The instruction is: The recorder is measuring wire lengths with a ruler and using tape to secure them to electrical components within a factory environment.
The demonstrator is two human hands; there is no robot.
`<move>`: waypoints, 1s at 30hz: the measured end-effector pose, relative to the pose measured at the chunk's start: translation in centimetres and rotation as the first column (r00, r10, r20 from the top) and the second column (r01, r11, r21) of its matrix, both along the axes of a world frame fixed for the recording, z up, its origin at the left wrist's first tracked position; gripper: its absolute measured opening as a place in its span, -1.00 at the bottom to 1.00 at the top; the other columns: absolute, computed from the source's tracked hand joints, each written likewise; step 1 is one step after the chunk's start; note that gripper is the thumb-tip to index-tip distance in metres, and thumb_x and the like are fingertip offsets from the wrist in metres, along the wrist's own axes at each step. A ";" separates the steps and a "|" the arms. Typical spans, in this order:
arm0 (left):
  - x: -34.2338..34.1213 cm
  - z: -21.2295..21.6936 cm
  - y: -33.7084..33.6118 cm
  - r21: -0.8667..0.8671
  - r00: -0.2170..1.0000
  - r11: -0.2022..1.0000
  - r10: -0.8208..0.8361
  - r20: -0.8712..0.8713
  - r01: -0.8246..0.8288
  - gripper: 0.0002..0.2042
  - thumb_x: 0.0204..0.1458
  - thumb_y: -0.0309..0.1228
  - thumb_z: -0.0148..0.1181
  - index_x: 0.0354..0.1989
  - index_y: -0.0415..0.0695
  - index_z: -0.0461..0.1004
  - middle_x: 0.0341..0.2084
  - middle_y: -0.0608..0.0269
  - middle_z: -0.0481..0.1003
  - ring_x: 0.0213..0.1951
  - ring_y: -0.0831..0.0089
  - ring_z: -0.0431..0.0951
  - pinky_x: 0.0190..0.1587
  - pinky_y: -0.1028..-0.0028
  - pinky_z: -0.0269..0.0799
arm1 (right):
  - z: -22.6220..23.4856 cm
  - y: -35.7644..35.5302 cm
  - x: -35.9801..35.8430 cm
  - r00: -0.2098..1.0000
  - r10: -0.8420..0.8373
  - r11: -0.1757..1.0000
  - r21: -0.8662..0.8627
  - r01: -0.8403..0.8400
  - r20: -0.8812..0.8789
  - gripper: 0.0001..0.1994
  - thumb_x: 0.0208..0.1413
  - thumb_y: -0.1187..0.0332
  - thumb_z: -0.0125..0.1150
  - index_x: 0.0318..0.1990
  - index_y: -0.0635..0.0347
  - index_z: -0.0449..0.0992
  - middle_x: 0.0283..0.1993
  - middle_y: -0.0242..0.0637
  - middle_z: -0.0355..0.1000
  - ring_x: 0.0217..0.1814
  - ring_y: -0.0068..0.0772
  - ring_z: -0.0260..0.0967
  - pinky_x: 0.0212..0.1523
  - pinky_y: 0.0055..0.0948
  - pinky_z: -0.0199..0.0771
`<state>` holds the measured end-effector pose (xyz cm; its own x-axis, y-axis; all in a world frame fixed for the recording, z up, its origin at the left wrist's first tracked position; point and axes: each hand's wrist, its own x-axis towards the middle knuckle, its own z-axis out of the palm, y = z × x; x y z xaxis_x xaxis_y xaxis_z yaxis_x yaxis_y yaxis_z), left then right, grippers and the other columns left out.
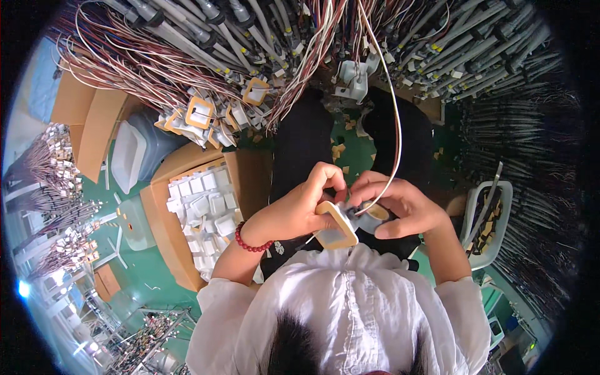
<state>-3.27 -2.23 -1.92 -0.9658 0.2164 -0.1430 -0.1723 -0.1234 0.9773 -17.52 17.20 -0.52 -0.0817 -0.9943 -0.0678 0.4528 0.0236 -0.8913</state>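
My left hand (310,203), with a red bead bracelet on its wrist, grips a square white plastic piece with a tan rim (340,230). Beside it, my right hand (406,206) curls around a small round roll (375,217), grey outside and tan inside, which looks like tape. The fingertips of both hands nearly meet above the white piece. A brown and white wire (398,134) loops down from the top and passes under my right fingers to a dark spot at the piece. The fingers hide exactly where the wire joins it.
A cardboard box (164,234) of white plastic pieces stands at left. Bundled wires with tan-rimmed pieces (199,112) hang at upper left, beside grey cable bundles (212,25). A white bin (503,206) with scraps stands at right. Tan scraps lie on the green floor (353,156).
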 end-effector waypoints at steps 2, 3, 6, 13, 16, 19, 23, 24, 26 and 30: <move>0.1 0.6 0.0 -0.019 0.997 1.000 0.016 0.075 -0.014 -0.51 -0.09 -0.68 0.21 -0.05 -0.15 0.07 -0.21 0.25 0.25 -0.13 0.52 0.32 -0.10 0.48 0.36 | 0.5 -0.1 -0.1 0.998 0.016 1.000 -0.004 -0.017 -0.055 -0.49 -0.20 0.44 0.33 0.02 0.28 0.44 -0.04 -0.21 0.28 0.07 -0.28 0.24 0.11 -0.37 0.22; 0.1 0.7 0.1 -0.019 0.997 1.000 0.016 0.075 -0.015 -0.51 -0.09 -0.68 0.21 -0.05 -0.15 0.07 -0.21 0.25 0.25 -0.13 0.52 0.32 -0.10 0.48 0.36 | 0.9 -0.2 -0.3 0.983 0.020 0.999 -0.045 -0.029 -0.183 -0.48 -0.20 0.42 0.32 0.03 0.27 0.44 -0.05 -0.21 0.30 0.06 -0.25 0.24 0.10 -0.35 0.23; -0.1 1.0 0.5 -0.099 0.997 0.995 0.025 0.075 -0.018 -0.57 -0.03 -0.50 0.30 -0.11 -0.20 0.14 -0.26 0.29 0.29 -0.28 0.60 0.35 -0.22 0.55 0.34 | 1.5 -0.4 -0.5 0.946 0.027 0.996 -0.075 -0.054 -0.323 -0.48 -0.18 0.37 0.30 0.05 0.26 0.43 -0.07 -0.19 0.33 0.02 -0.21 0.25 0.08 -0.32 0.24; 0.2 1.3 0.5 -0.070 0.995 0.993 0.090 -0.032 -0.092 -0.74 -0.10 -0.69 0.15 -0.21 -0.22 0.33 -0.27 0.24 0.39 -0.19 0.51 0.40 -0.12 0.52 0.32 | 2.1 0.0 0.4 0.991 -0.129 0.973 0.198 0.122 0.027 -0.27 -0.24 0.60 0.29 0.21 0.24 0.19 0.04 -0.28 0.34 0.18 -0.44 0.25 0.20 -0.39 0.24; 0.4 1.8 0.5 -0.041 0.990 0.991 0.124 -0.075 -0.127 -0.75 -0.12 -0.76 0.09 -0.27 -0.20 0.30 -0.20 0.16 0.34 -0.15 0.44 0.37 -0.06 0.51 0.28 | 1.9 0.1 0.2 0.993 -0.115 0.959 0.266 0.100 0.040 -0.31 -0.23 0.58 0.31 0.18 0.31 0.21 0.01 -0.27 0.37 0.11 -0.44 0.31 0.17 -0.40 0.27; 0.6 2.5 0.4 -0.053 0.991 0.994 0.092 -0.098 -0.097 -0.77 -0.09 -0.73 0.12 -0.29 -0.19 0.28 -0.25 0.15 0.34 -0.18 0.40 0.38 -0.09 0.48 0.30 | 2.5 -0.1 -0.3 0.997 0.006 0.971 0.239 0.012 -0.075 -0.46 -0.25 0.50 0.32 0.02 0.35 0.39 -0.06 -0.25 0.43 0.04 -0.47 0.35 0.10 -0.42 0.33; 0.8 1.7 0.7 -0.033 0.978 0.983 0.176 -0.113 -0.181 -0.74 -0.14 -0.73 0.18 -0.28 -0.22 0.31 -0.31 0.20 0.35 -0.24 0.43 0.41 -0.15 0.51 0.32 | 4.1 0.0 -1.4 0.859 0.027 0.999 -0.005 -0.035 -0.511 -0.46 -0.43 0.38 0.34 -0.11 0.31 0.50 -0.14 -0.11 0.41 -0.09 -0.08 0.37 0.01 -0.28 0.34; 0.6 2.0 0.4 -0.021 0.984 0.985 0.168 -0.062 -0.170 -0.74 -0.11 -0.72 0.17 -0.27 -0.21 0.29 -0.31 0.21 0.36 -0.23 0.45 0.40 -0.14 0.52 0.31 | 4.3 0.1 -1.4 0.859 0.029 0.999 -0.005 -0.037 -0.511 -0.46 -0.43 0.38 0.34 -0.11 0.31 0.50 -0.14 -0.11 0.41 -0.09 -0.08 0.37 0.01 -0.28 0.34; 0.5 1.6 0.6 -0.014 0.985 0.985 0.171 -0.038 -0.171 -0.73 -0.09 -0.71 0.17 -0.25 -0.21 0.26 -0.31 0.20 0.36 -0.23 0.44 0.41 -0.14 0.51 0.32 | 4.5 0.3 -1.4 0.828 0.041 0.999 0.001 -0.049 -0.559 -0.46 -0.42 0.38 0.34 -0.09 0.27 0.51 -0.08 -0.10 0.37 0.00 -0.12 0.31 0.05 -0.30 0.30; 0.1 2.0 1.4 -0.122 0.987 0.981 0.139 -0.082 -0.148 -0.71 -0.02 -0.69 0.12 -0.23 -0.16 0.15 -0.30 0.14 0.35 -0.27 0.45 0.38 -0.19 0.50 0.33 | 3.1 0.8 -2.1 0.911 0.137 0.987 -0.026 -0.159 -0.388 -0.43 -0.36 0.35 0.36 -0.02 0.21 0.50 -0.04 -0.16 0.31 0.00 -0.15 0.27 0.07 -0.33 0.26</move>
